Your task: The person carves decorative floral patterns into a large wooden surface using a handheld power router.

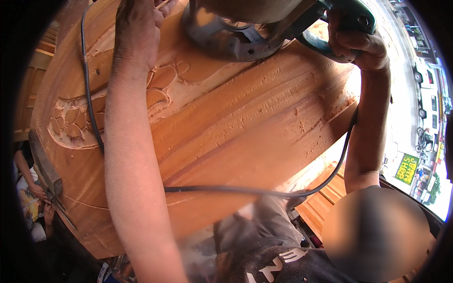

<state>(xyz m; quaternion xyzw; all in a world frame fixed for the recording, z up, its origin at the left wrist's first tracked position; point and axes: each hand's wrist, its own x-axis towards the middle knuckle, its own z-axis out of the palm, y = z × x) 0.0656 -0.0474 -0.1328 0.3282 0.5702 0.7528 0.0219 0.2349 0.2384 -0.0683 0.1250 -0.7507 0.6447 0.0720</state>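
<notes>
My right hand (365,47) wraps round the green loop handle (363,21) of a power router. The router's round, dark base (247,51), with openings in it, sits on a large brown wooden slab (236,127) at the upper edge. Left of the base is my left hand (139,33), over the slab and apart from the router. Its visible fingers are stretched out toward the upper right; the rest is cut off by the picture edge. Rounded, leaf-like shapes (163,82) are carved into the slab beside my left forearm. Wood dust lies along its grooves.
A black power cord (236,190) loops across the slab, passing my left forearm. Another person's hands (37,191) are beyond the left edge, near a dark metal bar (47,172). Panelled wood (314,205) stands at lower right. Outside are a road and white vans (427,99).
</notes>
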